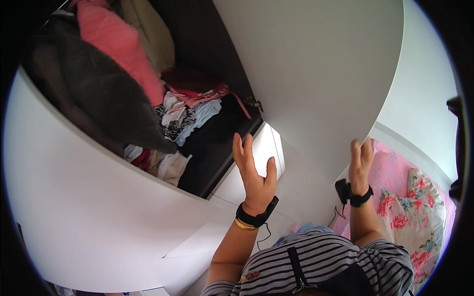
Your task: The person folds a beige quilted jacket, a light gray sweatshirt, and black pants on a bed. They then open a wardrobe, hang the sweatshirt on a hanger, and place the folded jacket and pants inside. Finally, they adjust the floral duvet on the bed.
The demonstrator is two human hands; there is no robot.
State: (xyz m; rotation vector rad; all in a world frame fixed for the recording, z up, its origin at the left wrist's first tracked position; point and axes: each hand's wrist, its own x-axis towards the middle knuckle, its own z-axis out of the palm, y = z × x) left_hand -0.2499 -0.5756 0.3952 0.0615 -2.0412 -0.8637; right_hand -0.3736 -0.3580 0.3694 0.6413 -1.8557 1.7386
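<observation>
My left hand [254, 177] is raised in front of the open wardrobe, fingers spread, holding nothing. My right hand [360, 162] grips the edge of the right wardrobe door [314, 74], which stands open. Inside the wardrobe hang a dark grey garment [103, 88], a pink garment [118, 48] and a beige garment [153, 33]. Below them lie a red cloth with checked trim [196, 87], a light blue cloth [202, 114], a black-and-white patterned cloth [179, 125] and crumpled cream cloths [174, 166] on the dark wardrobe floor.
The left white door [92, 207] stands open at the lower left. A metal hinge [254, 103] joins the right door to the cabinet. White drawer fronts [264, 144] lie below the wardrobe floor. At the right is a bed with a pink sheet [389, 166] and a floral cloth [414, 222].
</observation>
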